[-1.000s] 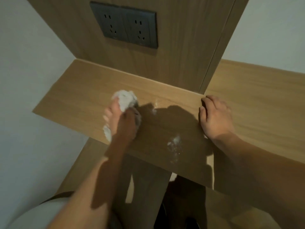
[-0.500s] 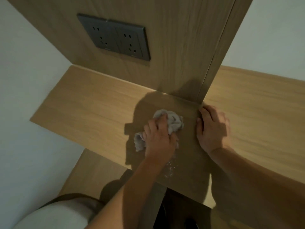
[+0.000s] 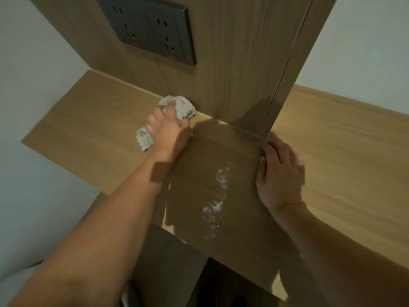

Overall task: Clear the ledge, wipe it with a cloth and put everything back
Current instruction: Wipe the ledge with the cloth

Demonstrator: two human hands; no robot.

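White powder remains on ledge near front edge, not yet wiped. My right hand lies flat, fingers relaxed, bracing by the panel corner. My left hand grips bunched cloth, pressed into back seam w/ wall panel. Vs 0.5 s ago: cloth has moved from beside right hand to rear-left.

Single head view: looks steeply down, close over ledge, facing wall panel.
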